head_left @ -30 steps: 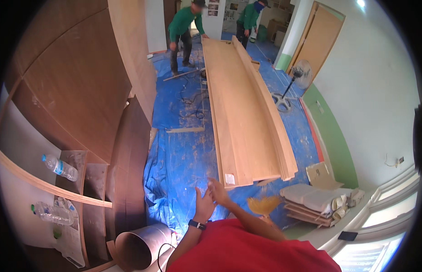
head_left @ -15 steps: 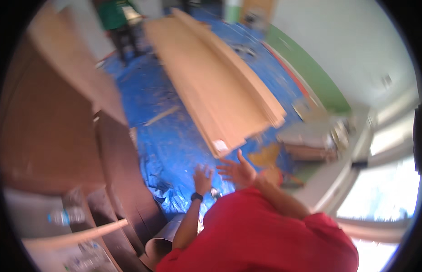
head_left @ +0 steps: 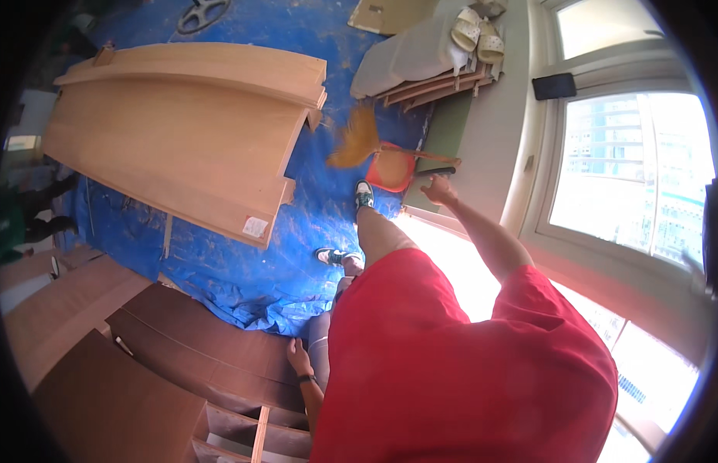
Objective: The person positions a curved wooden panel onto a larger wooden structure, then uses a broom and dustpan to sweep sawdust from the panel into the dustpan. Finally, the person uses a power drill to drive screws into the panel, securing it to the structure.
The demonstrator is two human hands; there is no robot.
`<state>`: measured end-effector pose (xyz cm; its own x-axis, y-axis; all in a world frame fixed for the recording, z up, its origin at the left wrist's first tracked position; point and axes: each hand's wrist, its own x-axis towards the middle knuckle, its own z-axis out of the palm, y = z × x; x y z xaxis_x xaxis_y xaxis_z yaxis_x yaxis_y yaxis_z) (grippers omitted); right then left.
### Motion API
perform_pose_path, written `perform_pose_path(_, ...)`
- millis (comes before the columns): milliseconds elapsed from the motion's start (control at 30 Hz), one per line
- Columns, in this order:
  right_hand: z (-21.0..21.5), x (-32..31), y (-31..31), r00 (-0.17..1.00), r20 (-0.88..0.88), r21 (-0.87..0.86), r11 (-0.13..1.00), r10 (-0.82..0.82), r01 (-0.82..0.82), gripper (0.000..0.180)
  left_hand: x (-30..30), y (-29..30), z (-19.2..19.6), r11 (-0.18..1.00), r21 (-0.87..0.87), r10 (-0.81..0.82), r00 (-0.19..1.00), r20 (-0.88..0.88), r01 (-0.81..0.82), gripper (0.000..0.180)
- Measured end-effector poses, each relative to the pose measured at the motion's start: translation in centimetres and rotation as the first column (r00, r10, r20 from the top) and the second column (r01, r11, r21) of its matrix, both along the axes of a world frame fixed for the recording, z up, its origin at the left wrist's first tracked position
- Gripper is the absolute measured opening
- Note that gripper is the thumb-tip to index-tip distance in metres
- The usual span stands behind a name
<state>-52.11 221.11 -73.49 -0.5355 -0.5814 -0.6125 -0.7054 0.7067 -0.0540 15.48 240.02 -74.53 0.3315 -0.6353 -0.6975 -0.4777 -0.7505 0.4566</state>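
My left hand (head_left: pixel 299 359), a dark band on its wrist, hangs low beside a brown cabinet (head_left: pixel 220 339) and a grey rolled sheet (head_left: pixel 319 347). Its fingers look loosely stretched, with nothing seen in them. My right hand (head_left: pixel 440 190) is out in front at the right, thumb and fingers slightly apart and loosely bent. Just beyond it lies the dark handle (head_left: pixel 436 171) of a red dustpan (head_left: pixel 391 168); I see no grip on it. A yellow broom (head_left: pixel 357 139) lies across the dustpan.
Stacked wooden panels (head_left: pixel 182 131) lie on a blue tarp (head_left: pixel 259 270). A covered pile of boards (head_left: pixel 413 62), topped by pale clogs (head_left: pixel 490 46), stands by the window (head_left: pixel 629 170). Open cabinet compartments (head_left: pixel 235 428) are at lower left; a blurred person (head_left: pixel 20 208) is at far left.
My view has swung right toward the window. My hands, earlier raised together in front with fingers spread, are now apart, the left lowered by the cabinet and the right out near the dustpan.
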Motion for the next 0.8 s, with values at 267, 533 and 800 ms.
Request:
perform_pose_path(267,-16.4,-13.9,-3.8,0.848,-0.428,0.18,0.949,0.314,-0.261,0.061,-8.1,-1.0,11.7,0.963,0.268,-0.075,0.949,0.305,-0.01,0.045)
perform_pose_path(533,-20.6,-18.7,-9.9,0.889,0.093,0.539,0.729,0.447,-0.423,0.047,-16.5,-13.0,10.9,0.953,0.298,-0.15,0.942,0.299,0.057,0.043)
perform_pose_path(800,-17.6,-18.4,-11.5,0.967,0.122,0.198,0.95,0.222,-0.243,0.044,-19.3,-23.8,8.9,0.975,0.221,-0.031,0.985,0.167,-0.007,0.052)
